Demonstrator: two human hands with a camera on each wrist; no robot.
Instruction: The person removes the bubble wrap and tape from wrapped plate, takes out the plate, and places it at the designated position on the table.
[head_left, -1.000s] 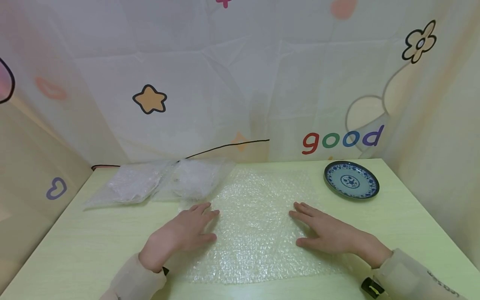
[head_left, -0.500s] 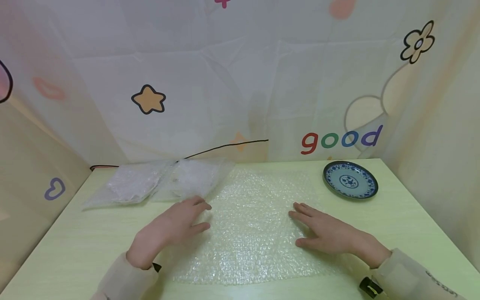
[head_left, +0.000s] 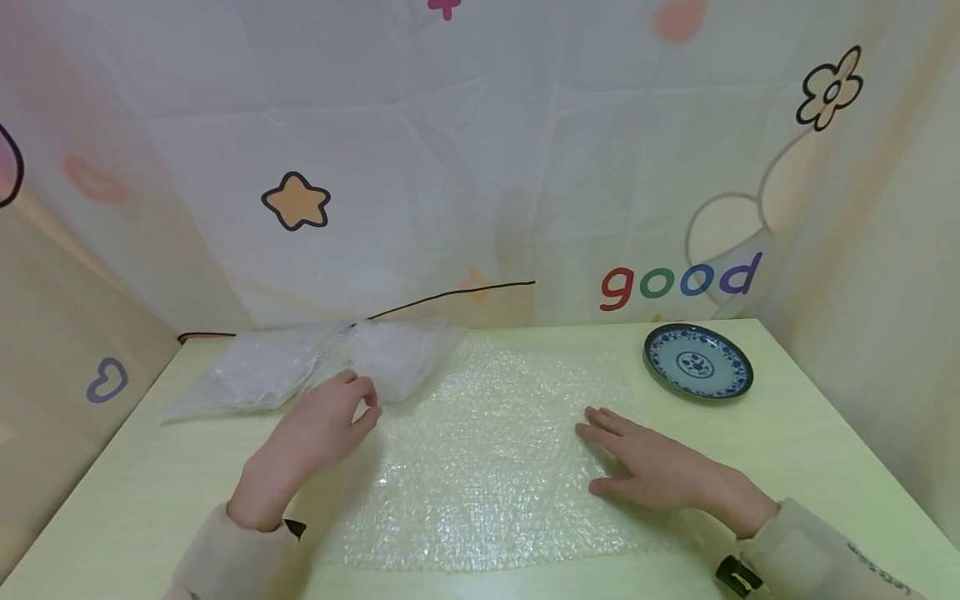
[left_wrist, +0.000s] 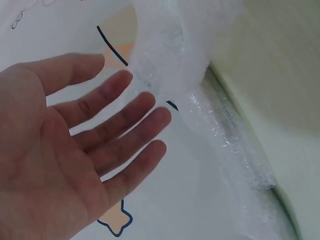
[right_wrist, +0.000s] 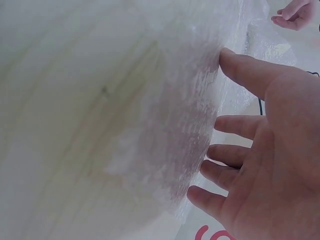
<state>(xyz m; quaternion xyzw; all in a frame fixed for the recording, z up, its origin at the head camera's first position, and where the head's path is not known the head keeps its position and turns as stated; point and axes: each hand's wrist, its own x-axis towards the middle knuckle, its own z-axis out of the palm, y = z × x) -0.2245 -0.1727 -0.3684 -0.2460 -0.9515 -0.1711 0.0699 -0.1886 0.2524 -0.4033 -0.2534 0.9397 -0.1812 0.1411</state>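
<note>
A clear sheet of bubble wrap point(head_left: 480, 483) lies flat across the middle of the table. My left hand point(head_left: 318, 425) hovers by the sheet's left edge, just in front of two clear bags. In the left wrist view the fingers point(left_wrist: 127, 125) are loosely bent, with nothing between them and the thumb. On the right part of the sheet rests my right hand point(head_left: 660, 462), its fingertips against the wrap in the right wrist view and its fingers spread.
Two clear plastic bags, a left one point(head_left: 266, 367) and a right one point(head_left: 390, 354), lie at the back left, each holding something whitish. A blue-patterned plate point(head_left: 697, 362) sits at the back right. A printed curtain point(head_left: 420, 183) hangs behind the table point(head_left: 817, 467).
My left hand has lifted off the bubble wrap and moved left and back toward the bags, its fingers bending more. The right hand has stayed in place on the sheet.
</note>
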